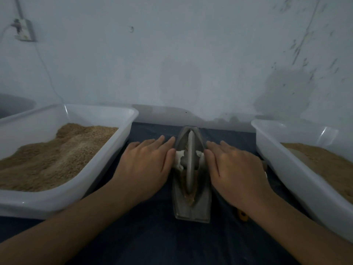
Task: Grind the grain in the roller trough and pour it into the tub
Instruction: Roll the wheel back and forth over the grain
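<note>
Between two tubs, the roller trough (191, 176) sits mid-table with a little grain. Both hands, left hand (147, 165) and right hand (234, 169), lie flat with straight fingers on the wheel's (190, 161) white axle, probably to roll it. Left tub (76, 150) and right tub (298, 161) crowd close.

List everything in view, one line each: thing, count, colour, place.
White plastic tubs: two; left tub and right tub, flanking the trough.
Tan ground grain: two heaps; in left tub, in right tub.
Grey metal boat-shaped roller trough: one, centre, on the cloth.
Grey metal roller disc: one, upright in the trough, white-wrapped axle.
Dark blue cloth: one, covering the table.
Wall socket: one, upper left, cord hanging.
Hands: left and right, flat-fingered on the axle ends.
</note>
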`<control>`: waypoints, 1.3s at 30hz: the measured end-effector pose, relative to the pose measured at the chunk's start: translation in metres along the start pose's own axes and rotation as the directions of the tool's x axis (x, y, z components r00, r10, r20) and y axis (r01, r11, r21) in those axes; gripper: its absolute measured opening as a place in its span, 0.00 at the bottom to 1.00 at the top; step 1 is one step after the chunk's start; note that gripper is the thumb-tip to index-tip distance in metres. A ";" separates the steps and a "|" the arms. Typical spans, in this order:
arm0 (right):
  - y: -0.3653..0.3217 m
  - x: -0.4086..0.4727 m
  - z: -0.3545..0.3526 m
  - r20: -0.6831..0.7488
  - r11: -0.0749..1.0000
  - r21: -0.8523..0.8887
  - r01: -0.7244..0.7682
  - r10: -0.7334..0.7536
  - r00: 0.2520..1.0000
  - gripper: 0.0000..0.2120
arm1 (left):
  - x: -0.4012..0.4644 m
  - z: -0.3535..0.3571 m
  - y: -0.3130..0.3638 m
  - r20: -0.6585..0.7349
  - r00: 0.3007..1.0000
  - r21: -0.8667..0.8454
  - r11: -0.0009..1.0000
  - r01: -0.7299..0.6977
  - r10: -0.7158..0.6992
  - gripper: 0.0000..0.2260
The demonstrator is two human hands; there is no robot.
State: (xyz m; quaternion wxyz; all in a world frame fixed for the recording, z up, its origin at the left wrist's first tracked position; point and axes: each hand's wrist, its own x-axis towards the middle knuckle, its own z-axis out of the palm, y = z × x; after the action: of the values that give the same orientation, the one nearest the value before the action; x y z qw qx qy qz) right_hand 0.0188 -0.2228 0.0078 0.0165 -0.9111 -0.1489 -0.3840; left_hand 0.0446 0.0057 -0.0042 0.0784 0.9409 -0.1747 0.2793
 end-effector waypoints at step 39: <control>0.036 0.094 0.070 0.261 0.983 -0.175 -0.046 0.091 0.961 0.17 | 0.100 0.047 -0.013 0.198 0.973 0.169 0.982 0.086 -0.119 0.08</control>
State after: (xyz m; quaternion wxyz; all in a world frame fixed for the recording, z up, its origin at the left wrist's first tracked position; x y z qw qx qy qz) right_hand 0.1393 -0.2229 0.0279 -0.0671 -0.9574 -0.0852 -0.2676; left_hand 0.1516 -0.0220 0.0112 -0.0013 0.9759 -0.1101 0.1882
